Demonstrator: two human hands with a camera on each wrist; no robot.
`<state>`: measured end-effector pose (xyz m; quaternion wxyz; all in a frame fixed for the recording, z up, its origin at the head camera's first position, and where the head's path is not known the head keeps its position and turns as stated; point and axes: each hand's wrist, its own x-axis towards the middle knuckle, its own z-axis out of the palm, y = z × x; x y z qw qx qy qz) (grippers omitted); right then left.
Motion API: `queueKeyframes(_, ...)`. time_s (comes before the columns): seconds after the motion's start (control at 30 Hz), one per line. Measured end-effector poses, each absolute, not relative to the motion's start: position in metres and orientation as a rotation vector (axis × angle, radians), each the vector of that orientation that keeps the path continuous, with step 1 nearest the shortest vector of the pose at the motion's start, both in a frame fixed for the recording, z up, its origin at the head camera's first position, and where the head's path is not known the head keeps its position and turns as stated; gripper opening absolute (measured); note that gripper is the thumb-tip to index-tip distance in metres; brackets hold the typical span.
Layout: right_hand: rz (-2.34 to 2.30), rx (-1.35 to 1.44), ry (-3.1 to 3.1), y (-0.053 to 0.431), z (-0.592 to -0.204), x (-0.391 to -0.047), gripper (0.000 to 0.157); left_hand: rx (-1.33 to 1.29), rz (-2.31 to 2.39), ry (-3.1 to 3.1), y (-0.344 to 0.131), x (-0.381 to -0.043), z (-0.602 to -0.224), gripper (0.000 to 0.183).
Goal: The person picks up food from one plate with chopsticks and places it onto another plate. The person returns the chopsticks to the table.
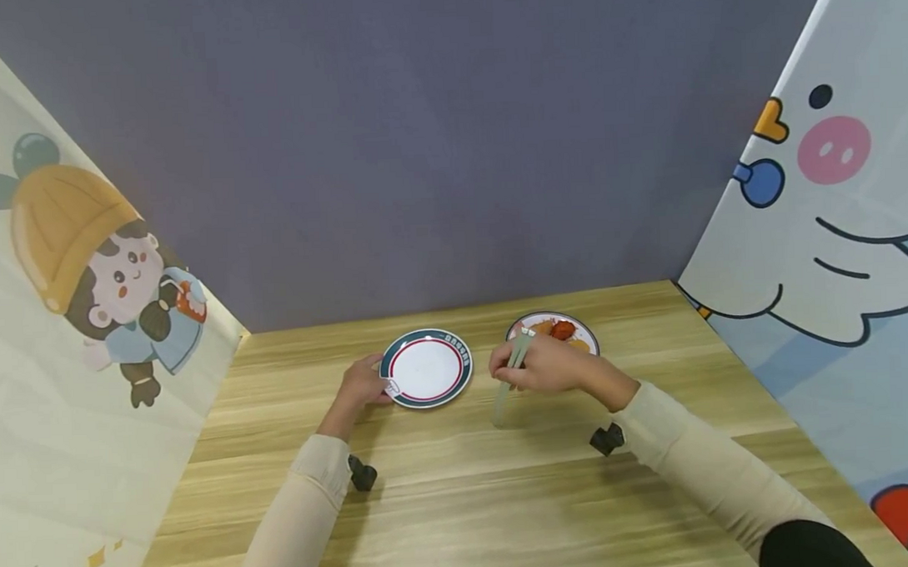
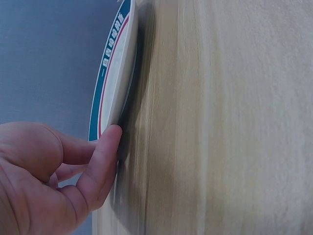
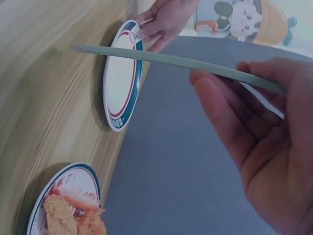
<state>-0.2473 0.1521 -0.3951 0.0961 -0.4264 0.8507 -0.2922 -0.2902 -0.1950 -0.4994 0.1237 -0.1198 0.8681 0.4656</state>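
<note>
Fingers (image 3: 212,95) of right hand (image 1: 550,365): clamped on pale green utensil (image 3: 146,56). Left hand (image 1: 363,383): pinching edge of bare plate (image 1: 427,369), left of food plate (image 3: 78,181) on surface (image 1: 461,500). Best steady edge gently, grip utensil firmly, swing clear of both rims.

Gap between plates (image 1: 427,369), utensil (image 3: 161,58) seemingly above

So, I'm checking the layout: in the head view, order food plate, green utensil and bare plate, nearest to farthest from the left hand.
1. Bare plate: rim in the left hand.
2. Green utensil: rightward, in the right hand.
3. Food plate: rightmost, behind that hand.
</note>
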Motion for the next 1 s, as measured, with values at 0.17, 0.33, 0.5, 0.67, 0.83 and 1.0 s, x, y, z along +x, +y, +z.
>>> queueKeyframes(0.17, -1.001, -1.182, 2.557, 0.161, -0.396, -0.253, 0.014, -0.336, 1.357, 2.543, -0.194, -0.289, -0.498, 0.071)
queueKeyframes(0.33, -1.107, -1.076, 2.605, 0.167, -0.401, -0.257, 0.015, -0.326, 1.336, 2.556, -0.195, -0.291, -0.497, 0.070)
queueKeyframes(0.5, -1.285, -0.880, 2.654, 0.173, -0.404, -0.259, 0.016, -0.363, 1.345, 2.523, -0.196, -0.293, -0.501, 0.069)
queueKeyframes(0.67, -1.556, -0.691, 2.657, 0.183, -0.413, -0.269, 0.017, -0.374, 1.359, 2.515, -0.195, -0.293, -0.501, 0.070)
queueKeyframes(0.83, -1.717, -0.551, 2.649, 0.193, -0.422, -0.276, 0.020, -0.373, 1.365, 2.513, -0.194, -0.292, -0.501, 0.069)
queueKeyframes(1.0, -1.776, -0.448, 2.657, 0.202, -0.429, -0.277, 0.024, -0.360, 1.371, 2.519, -0.193, -0.291, -0.501, 0.069)
